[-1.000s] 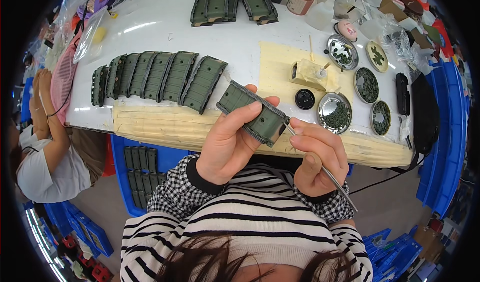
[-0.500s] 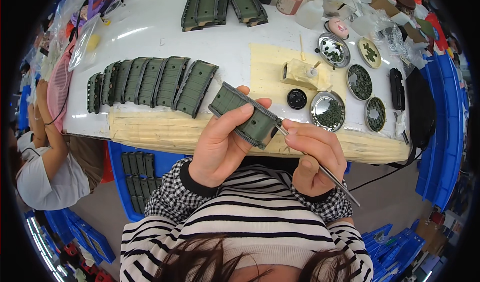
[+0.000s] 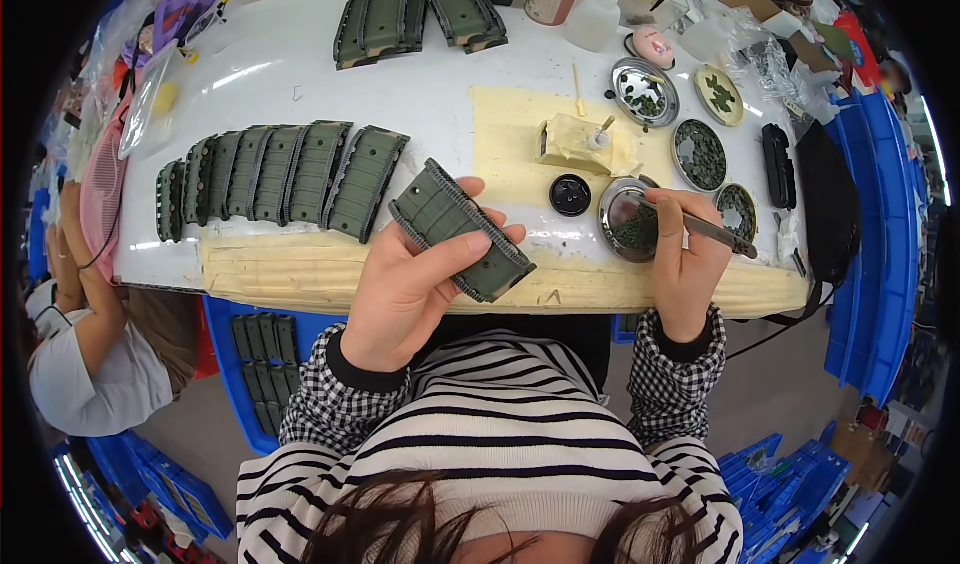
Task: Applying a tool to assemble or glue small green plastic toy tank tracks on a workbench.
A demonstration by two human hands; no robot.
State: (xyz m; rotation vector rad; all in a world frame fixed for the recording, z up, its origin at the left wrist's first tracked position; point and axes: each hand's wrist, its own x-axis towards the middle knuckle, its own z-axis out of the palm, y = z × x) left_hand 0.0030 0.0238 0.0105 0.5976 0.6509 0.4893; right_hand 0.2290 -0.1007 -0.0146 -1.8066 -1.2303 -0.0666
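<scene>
- The left hand (image 3: 400, 289) is nearest, its grip pinching the green panel (image 3: 438, 212) between thumb and fingers, as it did half a second ago.
- The right hand (image 3: 692, 249) has left the panel's lower right end and moved off to the right; its grip is closed around the metal tweezers (image 3: 718, 232), whose back end points right.
- The tweezers' front end is now over the silver dish (image 3: 604, 226) of small dark green bits; whether the tips touch the bits I cannot tell.
- The panel is held in the air above the front edge of the white surface (image 3: 250, 104), tilted, its upper end toward the left.
- It is oblong and dull green, with dark ridged edging along its long sides, fine lines across its face and a small hole near the upper end.
- Beyond it to the left, similar panels (image 3: 275, 174) lie in an overlapping row, apart from it.
</scene>
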